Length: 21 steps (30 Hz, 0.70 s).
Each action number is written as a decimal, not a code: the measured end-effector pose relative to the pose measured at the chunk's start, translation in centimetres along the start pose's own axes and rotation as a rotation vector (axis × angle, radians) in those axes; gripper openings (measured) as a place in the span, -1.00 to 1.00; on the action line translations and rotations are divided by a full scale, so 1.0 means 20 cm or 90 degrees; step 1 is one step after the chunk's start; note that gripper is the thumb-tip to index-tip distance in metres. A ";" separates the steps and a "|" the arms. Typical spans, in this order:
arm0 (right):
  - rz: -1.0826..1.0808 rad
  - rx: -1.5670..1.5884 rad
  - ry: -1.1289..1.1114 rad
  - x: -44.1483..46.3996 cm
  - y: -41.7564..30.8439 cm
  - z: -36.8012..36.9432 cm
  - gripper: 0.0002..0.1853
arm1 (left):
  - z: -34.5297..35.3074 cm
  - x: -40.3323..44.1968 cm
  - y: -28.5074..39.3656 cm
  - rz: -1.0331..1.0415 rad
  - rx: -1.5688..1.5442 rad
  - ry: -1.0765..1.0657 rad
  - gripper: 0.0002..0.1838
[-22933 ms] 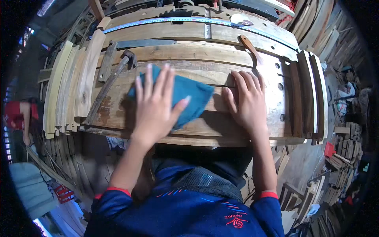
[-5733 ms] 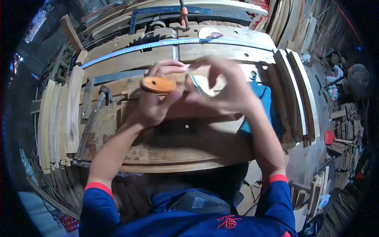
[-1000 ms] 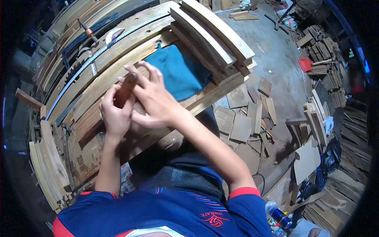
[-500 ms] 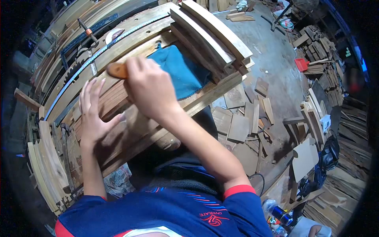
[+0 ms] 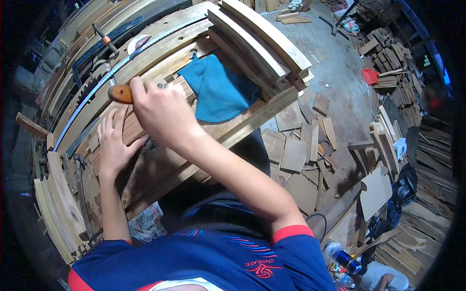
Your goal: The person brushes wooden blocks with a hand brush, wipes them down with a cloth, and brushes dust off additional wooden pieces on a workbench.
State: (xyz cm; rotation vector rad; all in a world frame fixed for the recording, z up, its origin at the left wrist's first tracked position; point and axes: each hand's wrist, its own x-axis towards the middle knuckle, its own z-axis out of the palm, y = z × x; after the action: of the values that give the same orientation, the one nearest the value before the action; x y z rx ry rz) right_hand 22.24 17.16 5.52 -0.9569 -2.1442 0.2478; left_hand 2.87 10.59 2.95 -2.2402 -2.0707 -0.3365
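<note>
My right hand [image 5: 162,109] is closed around a tool with an orange-brown wooden handle [image 5: 121,94], which has a hole near its end. My hand hides most of the tool's other end. Below it lies a reddish, striped wooden board [image 5: 132,127] on the workbench [image 5: 242,127]. My left hand [image 5: 115,148] rests against the left part of this board, fingers apart and thumb stretched toward the right. Just right of my right hand, a teal cloth [image 5: 217,94] is spread on the bench.
Curved wooden pieces [image 5: 259,41] stand at the bench's right end. A measuring tape [image 5: 92,94] runs along the far side, near a clamp [image 5: 105,40]. Wood offcuts [image 5: 293,155] litter the floor at right, and more curved slats [image 5: 60,194] stand at left.
My right hand has moved left with the wooden-handled tool, uncovering more of the teal cloth. My left hand has lowered slightly onto the board, its thumb drawn closer to the fingers.
</note>
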 end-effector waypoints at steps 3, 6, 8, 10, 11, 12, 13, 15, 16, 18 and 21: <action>-0.073 0.111 -0.055 -0.02 -0.06 0.08 -0.71 | 0.16 -0.01 -0.23 -0.050 -0.058 -0.120 -0.17; -0.162 0.229 0.071 -0.05 -0.14 0.17 -0.71 | 0.15 -0.05 -0.16 -0.087 -0.364 -0.007 -0.16; -0.086 0.263 -0.022 -0.03 -0.12 0.10 -0.73 | 0.07 -0.02 -0.09 -0.066 -0.261 -0.027 -0.13; -0.056 0.212 -0.049 0.01 -0.06 0.03 -0.76 | 0.10 -0.02 -0.17 -0.017 0.035 -0.057 -0.05; -0.061 0.154 -0.047 0.03 -0.01 0.02 -0.78 | 0.09 -0.04 -0.13 -0.001 0.075 -0.037 0.00; -0.042 0.126 -0.053 0.04 0.01 0.01 -0.77 | 0.03 -0.02 -0.07 0.011 0.044 -0.031 0.00; -0.025 0.098 -0.057 0.05 0.02 0.00 -0.76 | 0.01 -0.01 -0.04 0.021 0.014 -0.022 0.01; -0.063 0.123 -0.047 0.04 -0.02 0.02 -0.75 | 0.08 -0.02 -0.16 0.014 0.048 -0.065 -0.04; -0.082 0.137 -0.043 0.03 -0.05 0.05 -0.75 | 0.11 -0.03 -0.21 0.011 0.065 -0.087 -0.07; -0.080 0.220 -0.080 0.03 -0.13 0.12 -0.73 | 0.14 -0.03 -0.24 0.005 0.050 -0.068 -0.04; -0.074 0.263 -0.100 0.03 -0.14 0.12 -0.73 | 0.13 -0.05 -0.17 0.031 0.049 0.015 0.01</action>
State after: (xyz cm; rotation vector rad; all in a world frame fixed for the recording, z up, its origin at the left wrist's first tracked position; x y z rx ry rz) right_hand 18.77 15.84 5.44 -0.5885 -2.1615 0.6965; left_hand -0.38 10.45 -0.13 -2.2274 -1.9781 -0.2734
